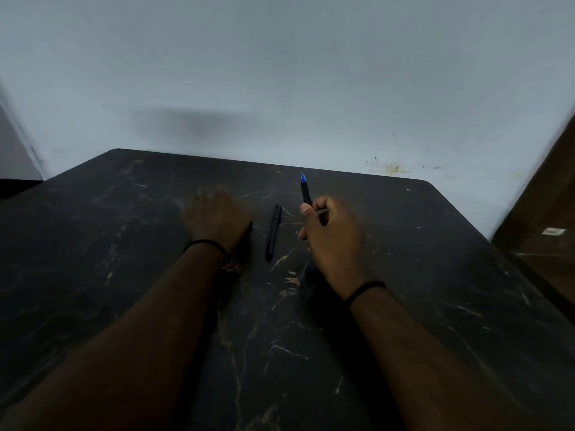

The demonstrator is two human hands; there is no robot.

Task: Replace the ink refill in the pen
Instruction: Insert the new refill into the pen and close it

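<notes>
My right hand point(331, 241) grips a dark pen point(306, 189) with a blue tip, which points up and away from me above the black marbled table point(124, 275). A second black pen part point(273, 232) lies flat on the table between my hands, running roughly front to back. My left hand point(217, 216) rests palm down on the table to the left of it, fingers blurred. A small dark end point(250, 226) shows at the right edge of that hand; whether it is gripped is unclear.
A pale wall point(280, 73) rises right behind the table's far edge. A brown wooden panel point(547, 213) stands at the right. Both wrists wear dark bands.
</notes>
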